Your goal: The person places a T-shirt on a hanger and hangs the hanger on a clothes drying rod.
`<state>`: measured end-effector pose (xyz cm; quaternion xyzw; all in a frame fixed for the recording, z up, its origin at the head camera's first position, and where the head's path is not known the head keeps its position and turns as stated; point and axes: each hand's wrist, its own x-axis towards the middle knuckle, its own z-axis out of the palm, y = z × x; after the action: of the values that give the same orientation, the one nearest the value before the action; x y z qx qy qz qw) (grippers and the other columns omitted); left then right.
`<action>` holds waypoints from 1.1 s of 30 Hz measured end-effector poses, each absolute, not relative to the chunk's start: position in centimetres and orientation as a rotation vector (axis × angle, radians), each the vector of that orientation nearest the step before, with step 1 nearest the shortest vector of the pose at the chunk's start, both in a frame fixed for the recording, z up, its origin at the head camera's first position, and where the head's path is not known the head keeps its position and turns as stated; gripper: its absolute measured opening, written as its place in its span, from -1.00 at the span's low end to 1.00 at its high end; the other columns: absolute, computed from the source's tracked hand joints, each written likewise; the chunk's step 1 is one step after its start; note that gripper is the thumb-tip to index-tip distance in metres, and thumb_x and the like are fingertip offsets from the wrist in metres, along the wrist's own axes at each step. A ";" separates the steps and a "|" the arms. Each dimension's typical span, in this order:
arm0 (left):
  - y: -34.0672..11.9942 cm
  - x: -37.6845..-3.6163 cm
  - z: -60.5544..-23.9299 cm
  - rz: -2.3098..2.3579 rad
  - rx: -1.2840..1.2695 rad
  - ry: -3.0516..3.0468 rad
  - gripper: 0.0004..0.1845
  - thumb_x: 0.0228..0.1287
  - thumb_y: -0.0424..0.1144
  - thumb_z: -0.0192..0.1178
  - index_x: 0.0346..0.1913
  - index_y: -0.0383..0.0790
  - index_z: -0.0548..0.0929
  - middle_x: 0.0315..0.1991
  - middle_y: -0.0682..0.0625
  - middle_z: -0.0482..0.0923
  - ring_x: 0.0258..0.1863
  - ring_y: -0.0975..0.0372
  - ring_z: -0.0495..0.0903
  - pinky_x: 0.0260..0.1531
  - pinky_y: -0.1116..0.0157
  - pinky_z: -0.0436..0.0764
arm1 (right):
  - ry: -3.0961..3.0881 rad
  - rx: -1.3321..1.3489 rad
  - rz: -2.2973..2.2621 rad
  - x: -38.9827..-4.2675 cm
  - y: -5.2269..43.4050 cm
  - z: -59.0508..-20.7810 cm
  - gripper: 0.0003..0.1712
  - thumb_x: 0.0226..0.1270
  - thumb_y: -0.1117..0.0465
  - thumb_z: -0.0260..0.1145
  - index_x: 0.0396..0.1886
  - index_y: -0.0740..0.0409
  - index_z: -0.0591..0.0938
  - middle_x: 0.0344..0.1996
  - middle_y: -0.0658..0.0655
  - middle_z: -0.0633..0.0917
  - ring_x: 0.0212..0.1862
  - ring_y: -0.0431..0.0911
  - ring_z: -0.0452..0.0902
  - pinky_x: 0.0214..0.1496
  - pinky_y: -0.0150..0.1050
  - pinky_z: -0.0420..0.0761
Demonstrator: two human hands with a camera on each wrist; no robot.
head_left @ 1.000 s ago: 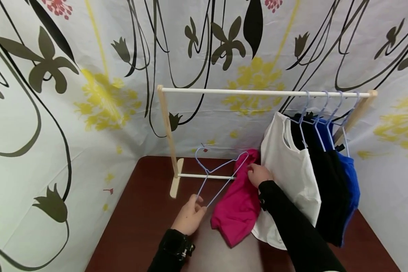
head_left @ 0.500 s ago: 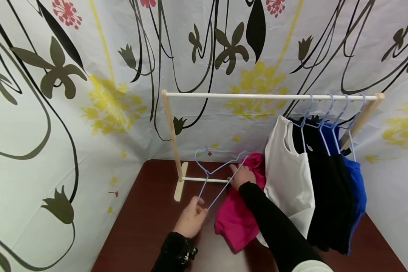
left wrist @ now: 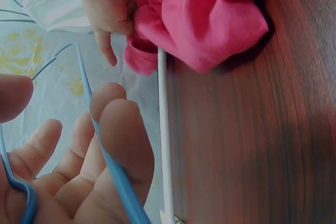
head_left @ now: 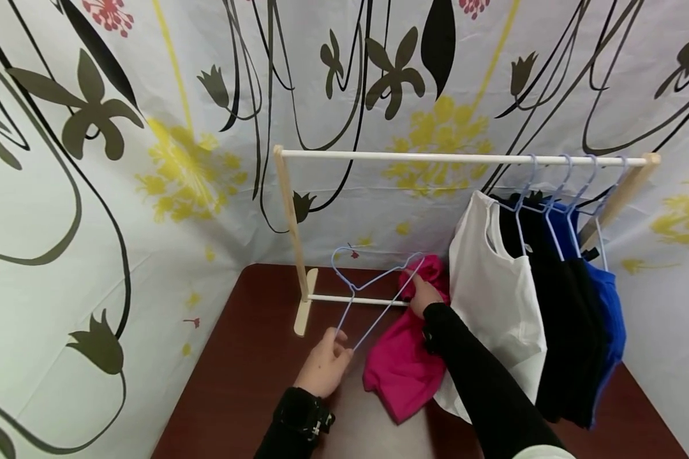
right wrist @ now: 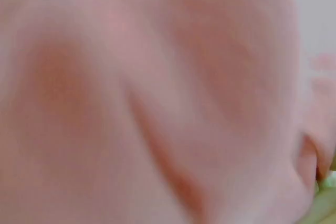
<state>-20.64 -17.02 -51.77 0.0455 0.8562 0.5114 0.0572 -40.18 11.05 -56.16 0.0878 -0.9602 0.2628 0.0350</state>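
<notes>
My left hand [head_left: 323, 366] pinches a light blue clothes hanger [head_left: 344, 312] by its lower part, its hook pointing away over the table. In the left wrist view, the hanger's blue wire [left wrist: 122, 190] runs between my thumb and fingers. A crumpled pink garment [head_left: 404, 373] lies on the table beside the hanger. My right hand [head_left: 423, 295] is at the garment's far end, just past the hanger's right arm. Seen in the left wrist view, its fingers curl against the pink cloth [left wrist: 210, 19] while one finger points away. The right wrist view is filled by blurred skin.
A small wooden clothes rack with a white rail [head_left: 390, 155] stands on the dark red table [head_left: 229, 357]. At its right end hang a white sleeveless top [head_left: 496, 287], black garments [head_left: 565, 331] and a blue one [head_left: 608, 319]. A patterned curtain [head_left: 207, 191] encloses the table.
My right hand went left across the pink garment toward the hanger, then came back a little right to the garment's far end. The left hand still holds the hanger in about the same place.
</notes>
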 end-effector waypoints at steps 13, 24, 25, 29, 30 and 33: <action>-16.4 -20.5 -51.8 1.624 0.166 2.492 -0.71 0.53 -0.13 0.14 0.15 -0.13 0.39 -0.31 -0.04 0.54 -0.39 0.09 0.62 -0.42 0.17 0.55 | -2.941 0.057 1.058 -38.1 16.0 -54.0 -0.75 0.28 0.22 0.03 -0.21 0.36 0.45 -0.26 0.32 0.57 -0.19 0.16 0.48 -0.09 -0.05 0.47; -16.5 -20.1 -51.7 1.621 0.165 2.476 -0.73 0.52 -0.13 0.15 0.12 -0.12 0.40 -0.29 -0.05 0.53 -0.38 0.07 0.63 -0.48 0.17 0.56 | -2.890 0.272 0.509 -36.9 17.9 -56.1 -0.08 0.15 0.45 0.25 0.55 0.11 0.22 0.07 0.50 0.47 -0.33 0.28 0.57 -0.23 0.09 0.59; -16.5 -20.0 -51.7 1.617 0.168 2.478 -0.74 0.52 -0.13 0.15 0.12 -0.12 0.40 -0.29 -0.05 0.53 -0.39 0.09 0.62 -0.49 0.17 0.56 | -2.892 0.312 0.473 -36.8 17.9 -56.3 -0.05 0.13 0.44 0.27 0.57 0.04 0.22 0.08 0.50 0.44 -0.39 0.25 0.55 -0.30 0.08 0.58; -16.5 -19.9 -51.8 1.624 0.190 2.474 -0.74 0.52 -0.14 0.14 0.11 -0.13 0.40 -0.31 -0.06 0.53 -0.40 0.05 0.63 -0.50 0.17 0.56 | -2.894 0.377 0.347 -36.5 18.0 -56.5 -0.25 0.07 0.35 0.36 0.36 0.13 0.49 0.04 0.46 0.43 -0.38 0.23 0.54 -0.30 0.07 0.57; -16.5 -19.9 -51.8 1.629 0.194 2.472 -0.74 0.52 -0.14 0.14 0.11 -0.13 0.40 -0.30 -0.07 0.53 -0.39 0.03 0.63 -0.50 0.17 0.56 | -2.885 0.355 0.317 -36.4 18.1 -56.4 -0.36 0.10 0.34 0.37 0.27 0.20 0.55 0.02 0.46 0.44 -0.35 0.26 0.54 -0.28 0.09 0.57; -16.5 -19.9 -51.7 1.637 0.203 2.470 -0.74 0.52 -0.14 0.14 0.11 -0.14 0.40 -0.29 -0.08 0.53 -0.37 -0.02 0.64 -0.50 0.17 0.57 | -2.832 0.232 0.317 -36.1 18.3 -56.1 -0.66 0.24 0.33 0.32 0.01 0.34 0.61 -0.01 0.46 0.44 -0.28 0.38 0.53 -0.21 0.21 0.55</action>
<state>-19.87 -16.48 -51.75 0.0681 0.8286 0.5491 0.0854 -36.13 18.34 -56.11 0.0804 -0.9806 0.1099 0.1409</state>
